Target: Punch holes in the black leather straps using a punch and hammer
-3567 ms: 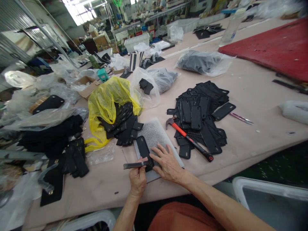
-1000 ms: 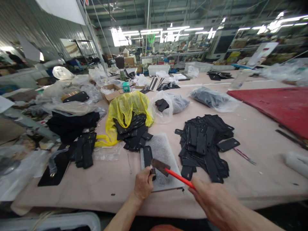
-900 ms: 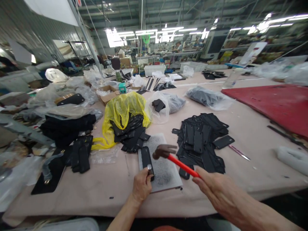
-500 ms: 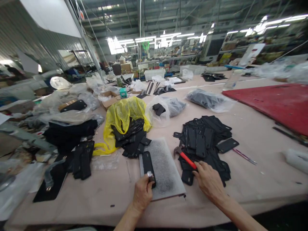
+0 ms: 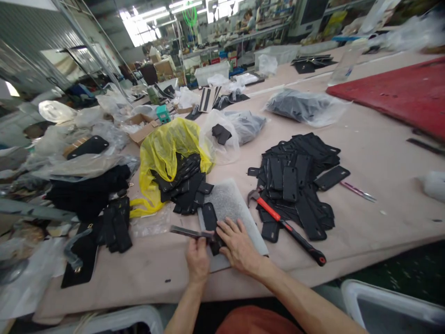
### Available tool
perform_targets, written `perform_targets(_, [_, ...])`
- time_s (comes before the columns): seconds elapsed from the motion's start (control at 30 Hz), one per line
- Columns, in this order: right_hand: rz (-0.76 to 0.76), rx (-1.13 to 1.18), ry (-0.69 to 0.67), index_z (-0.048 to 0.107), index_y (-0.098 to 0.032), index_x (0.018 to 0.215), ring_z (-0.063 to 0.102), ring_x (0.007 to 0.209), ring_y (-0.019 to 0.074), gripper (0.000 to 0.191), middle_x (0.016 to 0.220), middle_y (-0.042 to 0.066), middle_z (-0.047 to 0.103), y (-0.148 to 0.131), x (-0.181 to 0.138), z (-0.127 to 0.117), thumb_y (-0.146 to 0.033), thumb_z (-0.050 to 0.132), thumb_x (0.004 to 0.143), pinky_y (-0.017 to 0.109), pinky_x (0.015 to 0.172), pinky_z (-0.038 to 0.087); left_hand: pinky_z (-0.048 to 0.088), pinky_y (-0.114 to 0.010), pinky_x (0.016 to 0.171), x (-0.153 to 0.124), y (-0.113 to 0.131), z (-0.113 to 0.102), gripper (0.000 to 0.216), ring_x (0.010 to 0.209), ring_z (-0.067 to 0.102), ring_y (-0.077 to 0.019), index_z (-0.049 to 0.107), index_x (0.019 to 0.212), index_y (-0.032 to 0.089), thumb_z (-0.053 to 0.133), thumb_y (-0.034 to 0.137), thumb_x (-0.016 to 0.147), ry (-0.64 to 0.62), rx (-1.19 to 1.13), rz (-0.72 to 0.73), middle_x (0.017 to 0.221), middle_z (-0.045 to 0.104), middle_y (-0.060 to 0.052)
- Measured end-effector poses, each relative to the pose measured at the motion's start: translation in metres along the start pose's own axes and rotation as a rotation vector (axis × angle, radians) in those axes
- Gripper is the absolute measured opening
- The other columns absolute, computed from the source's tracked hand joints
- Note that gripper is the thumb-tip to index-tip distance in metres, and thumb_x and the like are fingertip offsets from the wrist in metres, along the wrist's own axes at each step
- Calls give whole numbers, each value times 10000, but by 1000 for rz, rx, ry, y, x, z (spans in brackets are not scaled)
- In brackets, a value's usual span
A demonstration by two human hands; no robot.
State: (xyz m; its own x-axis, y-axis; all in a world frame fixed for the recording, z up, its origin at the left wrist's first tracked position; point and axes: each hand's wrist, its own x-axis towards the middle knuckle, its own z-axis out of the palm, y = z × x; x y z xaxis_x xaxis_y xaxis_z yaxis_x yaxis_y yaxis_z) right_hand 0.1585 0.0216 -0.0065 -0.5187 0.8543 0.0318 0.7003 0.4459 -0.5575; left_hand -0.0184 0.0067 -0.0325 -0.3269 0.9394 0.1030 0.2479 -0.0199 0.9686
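Note:
My left hand (image 5: pixel 198 260) is closed around a dark metal bar (image 5: pixel 186 232), which points out to the left. Under the bar lies a black strap-like piece (image 5: pixel 209 215) with rounded ends, resting on a grey speckled slab (image 5: pixel 225 197). My right hand (image 5: pixel 239 241) is spread flat over the slab, its fingertips at the right edge of the black piece. Beside it, a claw hammer (image 5: pixel 295 236) with a red and black handle lies loose, its head against a heap of black pieces (image 5: pixel 290 183).
Left of the slab, a yellow plastic bag (image 5: pixel 149 157) spills more black pieces. Clear bags (image 5: pixel 302 109) of dark parts lie farther back. At the right are tweezers (image 5: pixel 358 191) and a red board (image 5: pixel 399 97). A white bin (image 5: pixel 392 297) stands below the table edge.
My right hand has let go of the hammer and moved left onto the slab. The bar in my left hand has tipped from upright to sideways. The view has tilted down.

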Motion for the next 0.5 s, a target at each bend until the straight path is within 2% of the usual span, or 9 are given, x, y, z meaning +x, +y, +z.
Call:
perform_targets(0.07, [4,9,-4,455,-212,1411,208,1430,297,578,1520,66,387,1,-1,-2,-255,573,847,555,1162,69,594,-388,745,10,-2,-9,349,773,723,-235,663,973,139,504,440,897,188,-205,-181,841,742,-103])
perform_targets(0.1, [5,15,-4,452,-211,1413,205,1431,296,584,1520,66,385,1,-1,-3,-254,576,844,553,1162,67,592,-379,730,13,-3,-15,356,753,721,-236,658,953,134,555,462,863,210,-245,-224,818,737,-101])
perform_targets(0.17, [10,30,-7,446,-209,1415,197,1433,293,601,1524,64,377,0,-1,-5,-254,584,832,549,1164,61,585,-357,729,12,-7,-28,356,754,716,-239,665,918,128,634,466,809,148,-187,-252,818,737,-103])
perform_targets(0.27, [28,60,-14,476,-208,1384,219,1422,291,594,1504,71,397,-2,1,-7,-265,605,807,540,1162,71,573,-349,762,-2,-9,-38,356,806,710,-246,679,930,135,609,470,831,55,-38,-246,873,743,-110])
perform_targets(0.4, [125,52,60,511,-185,1336,347,1329,309,557,1407,123,482,-18,11,-10,-316,626,807,524,1125,177,544,-370,842,-13,0,-30,379,896,699,-267,696,955,149,544,482,856,38,127,-214,935,748,-119])
perform_targets(0.5, [170,-7,85,474,-154,1369,334,1321,361,684,1437,177,428,-37,13,-7,-435,668,776,551,1103,195,548,-383,831,-12,10,-25,407,910,699,-292,708,943,159,544,510,817,16,181,-215,934,753,-119])
